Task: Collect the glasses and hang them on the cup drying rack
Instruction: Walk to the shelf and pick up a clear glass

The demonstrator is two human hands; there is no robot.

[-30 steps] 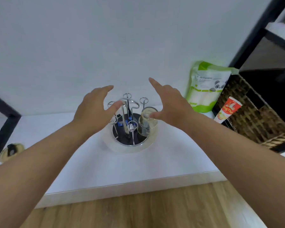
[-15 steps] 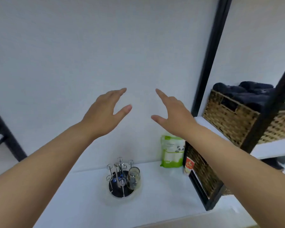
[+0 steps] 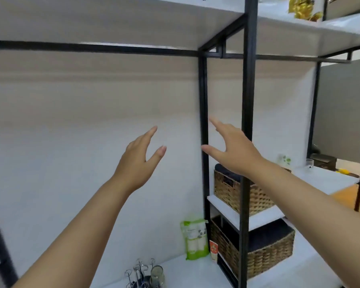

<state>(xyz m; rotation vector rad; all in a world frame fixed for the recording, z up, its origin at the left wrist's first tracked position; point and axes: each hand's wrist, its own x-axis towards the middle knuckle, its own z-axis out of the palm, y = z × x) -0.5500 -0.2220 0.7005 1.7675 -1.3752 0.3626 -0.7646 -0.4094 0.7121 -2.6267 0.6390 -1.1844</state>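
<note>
The rack [image 3: 142, 274] stands on the worktop [image 3: 187, 273] at the bottom edge of the view, its wire hooks upright, with one glass [image 3: 157, 273] hung upside down on its right side; another glass [image 3: 309, 164] stands upright on the far white counter [image 3: 324, 179] to the right, well apart from the rack, behind the black shelf frame [image 3: 246, 121]. Both hands are raised in mid-air, well above the rack; the left hand [image 3: 138, 161] is spread with straight fingers and holds nothing; the right hand [image 3: 235, 150] is likewise spread and empty, in front of the black frame post.

The risk, as I judge it, lies in the reach to the far glass; the frame posts stand between the hands and the counter, so an arm may knock a post or the upper basket [image 3: 237, 192]; a smooth glass may slip from a hasty hold; and on the way back a swung glass could strike the hung one or tip the light wire rack.

As for containers: the upper basket on the middle shelf holds something dark, probably folded cloth; the lower basket [image 3: 264, 256] on the worktop holds the same dark stuff; the hung glass looks empty; whether the far glass holds anything I cannot tell. A green pouch [image 3: 194, 239] leans on the wall just beside a small red tube [image 3: 213, 249], near the lower basket.
</note>
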